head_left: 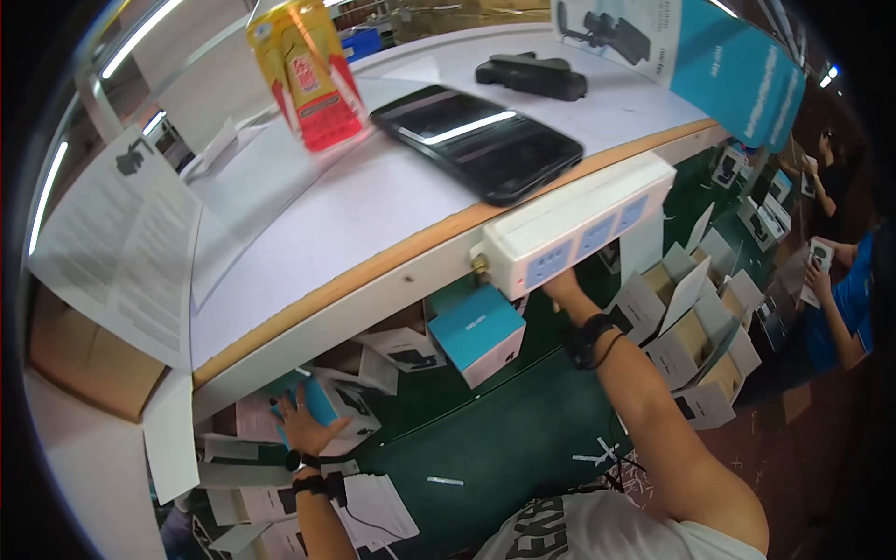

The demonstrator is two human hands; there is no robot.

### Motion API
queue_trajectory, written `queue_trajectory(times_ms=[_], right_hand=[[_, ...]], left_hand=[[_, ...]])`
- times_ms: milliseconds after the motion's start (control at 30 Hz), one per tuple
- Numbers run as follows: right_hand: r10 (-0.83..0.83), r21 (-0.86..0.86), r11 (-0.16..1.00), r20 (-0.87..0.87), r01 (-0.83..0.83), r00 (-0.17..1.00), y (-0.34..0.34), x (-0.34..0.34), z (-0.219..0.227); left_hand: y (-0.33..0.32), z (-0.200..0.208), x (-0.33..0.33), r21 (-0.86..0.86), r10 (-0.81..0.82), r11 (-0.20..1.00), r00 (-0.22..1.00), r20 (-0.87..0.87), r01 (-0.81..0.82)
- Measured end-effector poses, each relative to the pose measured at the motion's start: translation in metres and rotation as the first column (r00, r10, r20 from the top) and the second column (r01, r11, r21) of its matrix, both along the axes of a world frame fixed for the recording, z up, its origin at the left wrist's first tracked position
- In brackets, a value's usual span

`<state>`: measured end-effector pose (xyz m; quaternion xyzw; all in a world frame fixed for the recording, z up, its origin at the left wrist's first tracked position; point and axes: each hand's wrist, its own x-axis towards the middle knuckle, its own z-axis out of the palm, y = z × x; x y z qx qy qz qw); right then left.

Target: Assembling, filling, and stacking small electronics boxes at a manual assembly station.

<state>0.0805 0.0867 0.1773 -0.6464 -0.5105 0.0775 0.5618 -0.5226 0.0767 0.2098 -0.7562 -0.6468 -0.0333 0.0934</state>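
Under the shelf edge in the head view, I see my left hand [303, 422] spread open, fingers lying on a blue-and-white box [322, 411] half buried among leaflets on the green table [485, 448]. My right hand [560, 283] reaches up behind the white power strip [574, 224], which hides it, so I cannot tell its grip. A second blue box [478, 333] sits between my arms, partly tucked under the shelf.

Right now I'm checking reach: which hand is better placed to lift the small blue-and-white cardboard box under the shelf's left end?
Left: the left hand already rests on that small blue-and-white cardboard box; the right hand is up by the white power strip.
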Motion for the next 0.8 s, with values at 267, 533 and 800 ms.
queue_trajectory(times_ms=[267,533,800], right_hand=[[0.048,-0.103,0.993,-0.1,-0.058,0.994,-0.125,0.02,0.029],[-0.071,-0.203,0.979,-0.229,0.023,0.971,-0.282,-0.108,0.017],[0.314,-0.241,0.755,-0.683,-0.609,0.66,-0.337,-0.225,0.076]], left_hand=[[-0.079,-0.036,0.037,0.295,-0.268,0.94,0.908,0.322,0.172],[-0.24,-0.174,0.021,0.089,0.432,0.898,0.902,0.022,-0.432],[-0.231,-0.161,-0.016,-0.028,0.396,0.917,0.903,0.167,-0.397]])
